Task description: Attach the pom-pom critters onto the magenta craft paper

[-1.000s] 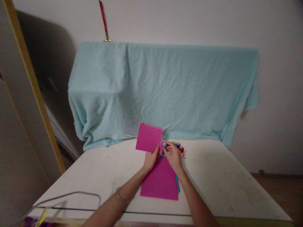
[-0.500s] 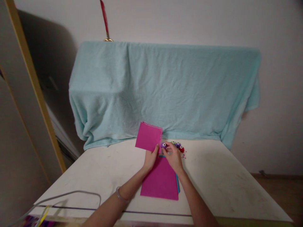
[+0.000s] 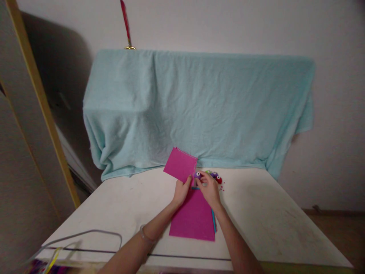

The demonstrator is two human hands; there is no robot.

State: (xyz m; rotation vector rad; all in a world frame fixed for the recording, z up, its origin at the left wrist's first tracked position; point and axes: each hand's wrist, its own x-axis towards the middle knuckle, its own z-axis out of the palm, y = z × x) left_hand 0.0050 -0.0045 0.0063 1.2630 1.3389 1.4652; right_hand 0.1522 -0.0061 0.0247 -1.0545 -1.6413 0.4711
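My left hand [image 3: 182, 191] pinches a small magenta paper sheet [image 3: 180, 163] near its lower right corner, holding it above the table. A row of small punched holes runs along the sheet's top and right edges. My right hand [image 3: 209, 190] is closed on a small purple craft punch [image 3: 197, 175] with a googly eye, at the sheet's right edge. Whether the paper sits inside the punch is hard to see. Below both hands lies a larger magenta sheet [image 3: 192, 220], over a stack of coloured paper [image 3: 213, 220] showing blue at its right side.
Behind my right hand stand several more eyed punches, among them a red one [image 3: 219, 180], with tiny pink paper bits [image 3: 222, 187] nearby. A pale blue cloth [image 3: 205, 110] hangs at the table's back. A grey cable [image 3: 94, 231] lies front left on the white table [image 3: 273, 224].
The small magenta sheet has turned slightly clockwise, its top edge shifting right. Both hands have stayed almost in place, still holding the sheet and the purple punch.
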